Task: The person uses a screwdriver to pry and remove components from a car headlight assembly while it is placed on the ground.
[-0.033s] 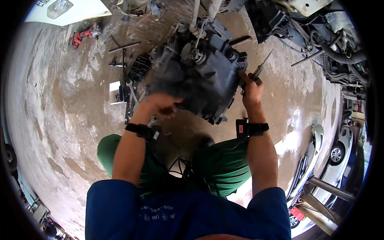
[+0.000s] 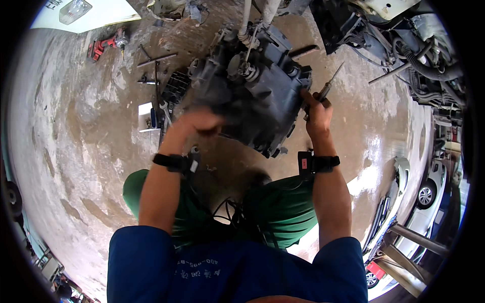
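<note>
A large black plastic housing [image 2: 275,96], with moulded ports and ribs, sits on the floor in front of me. My right hand [image 2: 318,113] is at its right side, closed round a screwdriver [image 2: 326,91] whose thin shaft points up and away to the right. The fingers of that hand rest by the housing's edge. At the near left corner of the housing is my left hand [image 2: 197,121], smeared by motion. Its fingers are too blurred to show whether they grip anything, and the housing's left side is blurred too.
Left of the housing lie wrenches [image 2: 166,111], a small white tray [image 2: 147,113], a black slotted part [image 2: 177,86] and a T-shaped bar [image 2: 156,59]. Farther off is a red power drill [image 2: 106,46]. A bundle of hoses and wires [image 2: 429,65] stands at the far right.
My left hand and forearm have shifted slightly left and away from me along the housing's near left corner. My right hand and the screwdriver stay in place.
</note>
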The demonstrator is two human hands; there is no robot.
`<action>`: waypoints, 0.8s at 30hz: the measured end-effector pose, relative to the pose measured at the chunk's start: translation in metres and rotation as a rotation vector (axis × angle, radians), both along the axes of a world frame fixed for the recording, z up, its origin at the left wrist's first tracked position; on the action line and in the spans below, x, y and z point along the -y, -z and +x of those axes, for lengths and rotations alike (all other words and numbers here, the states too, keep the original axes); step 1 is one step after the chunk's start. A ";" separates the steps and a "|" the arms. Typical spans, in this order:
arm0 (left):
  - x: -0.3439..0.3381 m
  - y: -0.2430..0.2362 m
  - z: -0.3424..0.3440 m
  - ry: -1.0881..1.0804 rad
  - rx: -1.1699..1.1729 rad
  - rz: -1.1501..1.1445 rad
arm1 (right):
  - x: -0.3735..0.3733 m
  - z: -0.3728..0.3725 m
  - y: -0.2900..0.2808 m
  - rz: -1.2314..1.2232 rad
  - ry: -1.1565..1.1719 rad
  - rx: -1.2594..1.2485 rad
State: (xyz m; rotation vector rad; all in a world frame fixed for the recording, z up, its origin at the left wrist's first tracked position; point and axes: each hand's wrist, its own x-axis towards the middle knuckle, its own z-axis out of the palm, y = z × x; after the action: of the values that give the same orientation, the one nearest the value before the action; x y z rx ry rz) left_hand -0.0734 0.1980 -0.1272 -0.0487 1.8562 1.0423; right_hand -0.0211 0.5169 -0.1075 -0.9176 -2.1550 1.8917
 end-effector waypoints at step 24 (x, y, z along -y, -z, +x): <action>-0.032 -0.047 -0.041 -0.346 -0.896 0.036 | 0.036 0.069 -0.051 0.126 -0.316 0.313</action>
State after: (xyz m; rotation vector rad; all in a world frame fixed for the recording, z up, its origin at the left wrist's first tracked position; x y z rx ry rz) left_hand -0.1144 0.2297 -0.0797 0.1492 2.6945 1.4858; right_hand 0.0482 0.4806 -0.0564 -0.9490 -2.7103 1.8102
